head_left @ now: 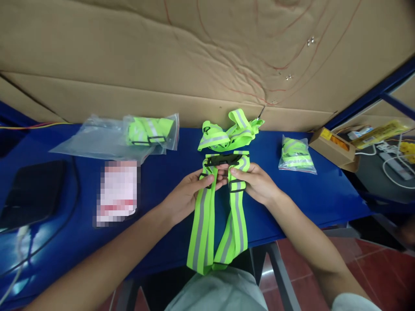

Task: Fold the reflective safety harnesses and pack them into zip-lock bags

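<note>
Both hands hold a neon-green strap harness point(201, 229) with grey reflective stripes, its long loops hanging over the table's front edge. My left hand point(189, 192) pinches the left strap beside a black slider, thumb on top. On the other side, my right hand point(256, 183) grips the right strap just above a second slider point(237, 185). Between them, at the top, lies a black buckle point(227, 160), with fingertips showing beneath it. A heap of similar green straps point(231, 134) rests on the blue table right behind the buckle.
Plastic bags point(97, 138) lie at the back left, one with a folded green strap point(151, 131) inside. Another bagged strap point(296, 153) and a cardboard box point(333, 149) are at right. A blurred-out packet point(118, 190) and a black device point(34, 192) with cables sit left.
</note>
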Motion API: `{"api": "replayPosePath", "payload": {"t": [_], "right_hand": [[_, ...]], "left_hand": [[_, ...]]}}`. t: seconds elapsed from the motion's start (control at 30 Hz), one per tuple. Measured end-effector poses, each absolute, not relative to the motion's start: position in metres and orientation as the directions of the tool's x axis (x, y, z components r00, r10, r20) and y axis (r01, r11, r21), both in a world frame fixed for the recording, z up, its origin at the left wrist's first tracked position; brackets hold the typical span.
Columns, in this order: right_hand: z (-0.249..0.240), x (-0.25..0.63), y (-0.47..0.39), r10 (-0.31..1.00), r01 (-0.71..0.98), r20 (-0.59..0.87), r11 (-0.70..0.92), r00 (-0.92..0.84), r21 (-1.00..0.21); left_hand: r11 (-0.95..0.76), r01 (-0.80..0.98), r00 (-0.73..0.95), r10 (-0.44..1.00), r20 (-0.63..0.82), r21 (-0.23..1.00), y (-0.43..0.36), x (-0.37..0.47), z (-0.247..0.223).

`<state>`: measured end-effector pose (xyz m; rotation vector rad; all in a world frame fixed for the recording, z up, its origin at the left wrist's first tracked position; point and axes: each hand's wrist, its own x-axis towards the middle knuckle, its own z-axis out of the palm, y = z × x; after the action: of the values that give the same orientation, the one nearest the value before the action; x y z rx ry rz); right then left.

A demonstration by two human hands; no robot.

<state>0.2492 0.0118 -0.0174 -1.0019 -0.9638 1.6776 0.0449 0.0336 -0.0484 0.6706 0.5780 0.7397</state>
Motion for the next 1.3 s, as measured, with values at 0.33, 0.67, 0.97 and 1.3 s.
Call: {"api": "replayPosePath", "payload": {"t": [0.33, 0.67, 0.97, 1.3], "right_hand": [[-0.03, 0.231, 0.001, 0.99, -0.156, -0.075, -0.093, -0.116, -0.983], [-0.035, 0.239, 0.005, 0.924, 0.389, 0.308, 0.375, -0.224, -0.841], [-0.004, 0.248, 0.021, 0.983, 0.152, -0.003, 0.025, -0.184, -0.988], [0.011, 0.247, 0.026, 0.91, 0.392, 0.387, 0.414, -0.15, -0.821]], "left_hand": [[0.56, -0.393, 0.538, 0.783, -0.311, 0.729, 0.02, 0.051, -0.044], [0.361, -0.321, 0.466, 0.865, -0.186, 0.876, 0.017, 0.053, -0.049], [0.388, -0.362, 0.427, 0.877, -0.219, 0.848, 0.019, 0.054, -0.047], [0.769, -0.299, 0.762, 0.549, -0.345, 0.565, 0.01, 0.047, -0.038]]}}
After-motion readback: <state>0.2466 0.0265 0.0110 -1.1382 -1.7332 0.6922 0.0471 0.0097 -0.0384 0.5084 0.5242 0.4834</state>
